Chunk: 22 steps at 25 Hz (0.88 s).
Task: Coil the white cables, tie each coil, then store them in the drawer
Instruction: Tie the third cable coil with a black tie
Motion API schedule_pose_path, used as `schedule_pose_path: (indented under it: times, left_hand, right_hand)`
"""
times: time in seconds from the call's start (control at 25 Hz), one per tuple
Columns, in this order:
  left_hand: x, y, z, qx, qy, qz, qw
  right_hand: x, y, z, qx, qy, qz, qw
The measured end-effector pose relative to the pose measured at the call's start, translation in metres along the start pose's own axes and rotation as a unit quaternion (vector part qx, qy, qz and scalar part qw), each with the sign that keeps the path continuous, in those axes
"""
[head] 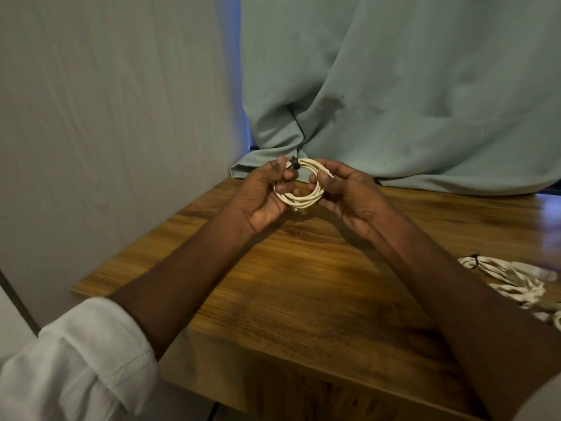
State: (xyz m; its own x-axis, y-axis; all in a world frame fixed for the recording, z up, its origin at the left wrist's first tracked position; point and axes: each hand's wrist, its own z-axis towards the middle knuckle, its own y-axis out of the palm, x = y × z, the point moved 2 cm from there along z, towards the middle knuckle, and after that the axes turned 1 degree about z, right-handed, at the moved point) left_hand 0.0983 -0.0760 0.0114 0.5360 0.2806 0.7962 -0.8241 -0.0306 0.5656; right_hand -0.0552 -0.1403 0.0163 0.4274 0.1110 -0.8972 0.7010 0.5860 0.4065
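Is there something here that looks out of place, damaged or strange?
Nothing stands out. Both hands, left and right, hold a neat white coil with a dark tie. More white cables lie loosely heaped at the table's right edge.

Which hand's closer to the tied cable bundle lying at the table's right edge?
Right. The right hand grips the raised coil on the side toward the bundle; the left hand holds the coil's far side, farther away.
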Motion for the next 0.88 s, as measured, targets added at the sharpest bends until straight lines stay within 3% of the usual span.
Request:
schedule_pose_path:
  times: [0.16, 0.28, 0.36, 0.48, 0.56, 0.88]
  left_hand:
    - [0.004, 0.0, 0.002, -0.052, 0.011, -0.015, 0.998]
    - [-0.002, -0.001, 0.0, -0.037, 0.003, 0.083, 0.996]
    - [-0.008, -0.003, 0.001, 0.011, 0.003, 0.107, 0.994]
    - [-0.008, -0.009, 0.001, 0.077, 0.011, 0.105, 0.991]
    - [-0.008, -0.013, 0.002, 0.095, 0.015, 0.094, 0.991]
    - [-0.008, -0.008, 0.0, 0.1, -0.011, 0.044, 0.994]
  right_hand:
    - [0.0, -0.001, 0.002, 0.004, -0.006, 0.101, 0.995]
    - [0.0, -0.009, 0.003, 0.047, -0.017, 0.139, 0.989]
    - [0.0, -0.01, -0.001, 0.068, -0.012, 0.116, 0.991]
    - [0.0, -0.008, -0.004, 0.109, -0.047, -0.056, 0.991]
    - [0.001, -0.007, -0.004, 0.131, -0.052, -0.108, 0.984]
    - [0.003, -0.005, 0.004, 0.096, 0.053, -0.011, 0.994]
